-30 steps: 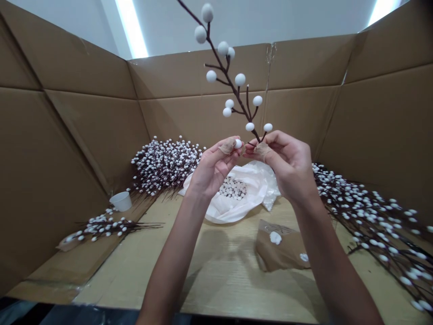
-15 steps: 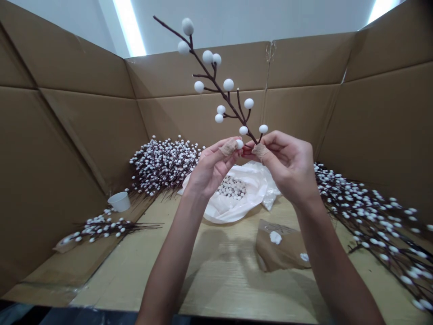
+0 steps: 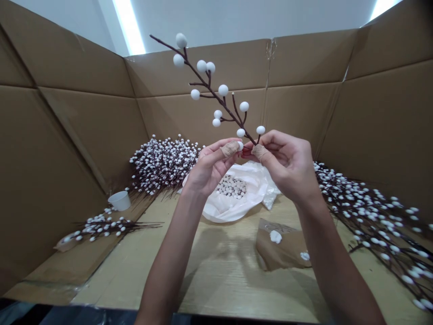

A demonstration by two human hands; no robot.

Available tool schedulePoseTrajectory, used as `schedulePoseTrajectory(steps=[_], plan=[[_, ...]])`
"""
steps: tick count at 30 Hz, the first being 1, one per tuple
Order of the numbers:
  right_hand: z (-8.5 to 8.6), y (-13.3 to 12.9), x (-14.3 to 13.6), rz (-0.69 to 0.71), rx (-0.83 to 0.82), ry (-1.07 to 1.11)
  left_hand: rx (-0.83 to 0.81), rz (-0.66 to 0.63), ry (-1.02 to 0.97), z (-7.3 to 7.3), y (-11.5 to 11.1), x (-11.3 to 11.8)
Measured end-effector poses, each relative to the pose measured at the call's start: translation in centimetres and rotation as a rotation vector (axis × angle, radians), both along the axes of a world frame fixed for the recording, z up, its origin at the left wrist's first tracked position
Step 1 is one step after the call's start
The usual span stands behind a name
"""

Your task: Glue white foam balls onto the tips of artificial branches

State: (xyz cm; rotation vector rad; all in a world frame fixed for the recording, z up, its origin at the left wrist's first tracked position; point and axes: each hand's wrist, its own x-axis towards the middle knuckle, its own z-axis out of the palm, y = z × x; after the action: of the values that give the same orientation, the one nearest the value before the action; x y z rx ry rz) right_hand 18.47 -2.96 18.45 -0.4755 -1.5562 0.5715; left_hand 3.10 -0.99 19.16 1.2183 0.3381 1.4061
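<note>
A brown artificial berry branch (image 3: 216, 96) with several white balls on its twigs rises up and leftward from my right hand (image 3: 287, 162). That hand is closed, pinching the branch near its lower end between a tape-wrapped thumb and the fingers. My left hand (image 3: 214, 167) pinches a white berry (image 3: 240, 146) beside the lowest part of the branch; its thumb is wrapped too. The berry sits at the end of a short twig, as far as I can see, though the fingers partly cover it. Two twigs on the branch have bare tips.
A white plastic bag (image 3: 216, 212) of loose berries lies behind my hands. Finished-looking branches are heaped at back left (image 3: 162, 164) and right (image 3: 365, 207). A small bunch (image 3: 104, 225), a white cup (image 3: 119, 201), and brown paper (image 3: 280, 253) with white dabs lie about. Cardboard walls (image 3: 203, 113) surround the table.
The branch's upper end has tilted lower and slightly left. The left thumb has moved further over the berry. Both hands keep nearly the same place.
</note>
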Motion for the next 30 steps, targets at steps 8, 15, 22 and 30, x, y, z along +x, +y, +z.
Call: schedulePoseTrajectory(steps=[8, 15, 22, 30], plan=[[0.07, 0.05, 0.06, 0.001, 0.006, -0.023, 0.050, -0.002, 0.083, -0.07, 0.10, -0.34], [-0.15, 0.46, 0.00, 0.000, 0.008, -0.042, 0.056, 0.024, 0.104, -0.07, -0.02, -0.59], [-0.35, 0.72, -0.24, -0.025, 0.025, -0.029, 0.111, 0.044, 0.175, -0.17, 0.06, -0.88], [-0.30, 0.58, -0.32, -0.015, 0.040, -0.014, 0.106, 0.077, 0.138, -0.30, 0.05, -0.56]])
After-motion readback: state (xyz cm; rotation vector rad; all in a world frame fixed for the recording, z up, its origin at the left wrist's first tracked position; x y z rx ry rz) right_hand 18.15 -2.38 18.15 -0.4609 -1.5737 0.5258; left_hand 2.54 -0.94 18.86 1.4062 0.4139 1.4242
